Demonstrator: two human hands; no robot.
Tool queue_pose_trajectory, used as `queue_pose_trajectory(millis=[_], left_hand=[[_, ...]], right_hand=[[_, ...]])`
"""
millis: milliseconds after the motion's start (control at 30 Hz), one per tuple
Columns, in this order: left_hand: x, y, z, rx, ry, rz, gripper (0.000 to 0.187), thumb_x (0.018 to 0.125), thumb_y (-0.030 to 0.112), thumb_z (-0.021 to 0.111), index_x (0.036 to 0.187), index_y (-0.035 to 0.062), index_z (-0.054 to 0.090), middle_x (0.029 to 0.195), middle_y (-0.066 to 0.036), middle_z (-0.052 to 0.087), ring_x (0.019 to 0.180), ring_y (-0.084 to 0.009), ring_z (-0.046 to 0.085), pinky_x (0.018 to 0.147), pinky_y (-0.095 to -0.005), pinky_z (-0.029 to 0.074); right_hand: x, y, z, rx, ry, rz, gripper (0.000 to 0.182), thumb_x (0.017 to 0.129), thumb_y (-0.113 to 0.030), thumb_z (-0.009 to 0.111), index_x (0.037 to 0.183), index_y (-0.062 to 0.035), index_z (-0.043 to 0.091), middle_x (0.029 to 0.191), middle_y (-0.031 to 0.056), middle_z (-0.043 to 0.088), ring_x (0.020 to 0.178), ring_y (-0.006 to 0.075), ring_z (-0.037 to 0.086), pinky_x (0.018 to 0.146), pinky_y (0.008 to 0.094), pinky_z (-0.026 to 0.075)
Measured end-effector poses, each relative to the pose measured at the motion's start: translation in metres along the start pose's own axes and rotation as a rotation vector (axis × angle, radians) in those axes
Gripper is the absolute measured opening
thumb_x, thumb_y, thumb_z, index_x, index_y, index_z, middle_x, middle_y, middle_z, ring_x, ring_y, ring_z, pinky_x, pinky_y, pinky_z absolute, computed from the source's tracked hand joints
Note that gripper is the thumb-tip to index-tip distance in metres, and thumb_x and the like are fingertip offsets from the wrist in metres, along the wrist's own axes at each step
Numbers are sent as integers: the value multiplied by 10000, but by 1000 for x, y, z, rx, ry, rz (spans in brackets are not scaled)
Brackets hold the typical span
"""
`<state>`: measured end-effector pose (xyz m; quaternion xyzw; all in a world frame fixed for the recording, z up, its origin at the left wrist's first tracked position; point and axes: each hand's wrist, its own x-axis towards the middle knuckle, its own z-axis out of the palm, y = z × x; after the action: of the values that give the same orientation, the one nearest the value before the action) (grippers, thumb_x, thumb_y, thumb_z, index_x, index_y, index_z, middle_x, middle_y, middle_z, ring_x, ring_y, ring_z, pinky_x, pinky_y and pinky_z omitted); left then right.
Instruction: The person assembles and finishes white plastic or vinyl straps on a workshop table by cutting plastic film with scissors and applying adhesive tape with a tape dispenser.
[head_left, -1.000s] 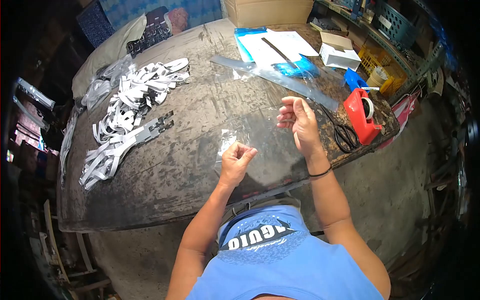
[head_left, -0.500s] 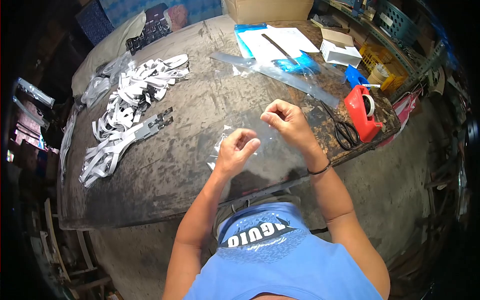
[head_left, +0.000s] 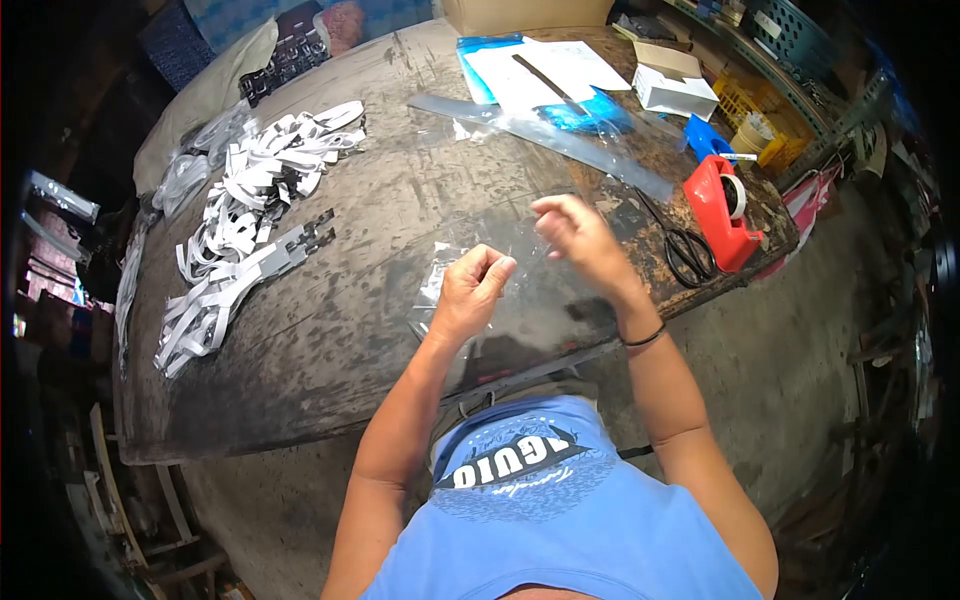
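Note:
My left hand (head_left: 472,292) is closed in a pinch, thumb against the curled index finger. What it pinches, if anything, I cannot make out. Right beside it on the table lies clear plastic (head_left: 437,272) with white glints, partly hidden under the hand. My right hand (head_left: 588,247), a dark band at its wrist, hovers to the right, slightly smeared by motion. Its fingers are loosely stretched and apart, and no object shows in them. Thin transparent film shows faintly on the tabletop between both hands.
White straps (head_left: 250,190) lie heaped on the dark table (head_left: 300,370) at left. To the right are black scissors (head_left: 688,255), a red tape dispenser (head_left: 722,215), a long clear plastic strip (head_left: 560,150), paper sheets (head_left: 520,75) and a small white box (head_left: 675,85).
My right hand has opened from a pinch, its fingers now stretched out and blurred. My left thumb and index finger have closed together. The view has shifted slightly.

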<state>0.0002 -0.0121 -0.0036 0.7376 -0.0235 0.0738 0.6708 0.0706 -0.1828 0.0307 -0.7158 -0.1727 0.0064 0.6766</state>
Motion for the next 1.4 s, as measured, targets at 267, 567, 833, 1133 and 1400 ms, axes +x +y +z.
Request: queue_pose_trajectory(millis=[267,567,833,1133,1400], left_hand=[[-4,-5,0,-5,-77,-33,159,937,169,636,847,42,604,676,27,568,589,-42,489,533,-214,410],[13,-2,17,-142,-165,-90,147,970,200,576,967,53,580,772,-36,644,633,-66,544,556,-215,420],[38,-2,39,-174,-226,-217,210,974,265,570,1011,58,564,869,-98,690,753,-148,655,646,-263,494],[52,-1,75,-188,-230,-277,213,971,267,572,998,56,569,863,-86,687,763,-138,647,661,-265,487],[46,5,98,-189,-385,-156,210,972,260,575,1016,55,574,886,-70,682,805,-136,647,697,-268,487]], right_hand=[[-3,1,-15,-17,-40,22,118,879,-148,655,886,-32,673,686,20,623,602,82,560,561,249,459],[-25,44,-135,-978,319,-225,229,861,-137,584,1064,-39,627,1004,172,655,975,360,600,860,453,475],[-39,82,-201,-1440,157,86,269,762,15,550,1026,17,501,980,277,622,932,463,600,812,510,503],[-88,52,-170,-116,276,296,577,883,-194,678,1368,-33,409,848,37,571,681,168,611,673,318,555],[-94,11,-106,395,293,226,498,855,-121,721,1254,-32,438,837,43,576,625,95,591,536,252,528]])
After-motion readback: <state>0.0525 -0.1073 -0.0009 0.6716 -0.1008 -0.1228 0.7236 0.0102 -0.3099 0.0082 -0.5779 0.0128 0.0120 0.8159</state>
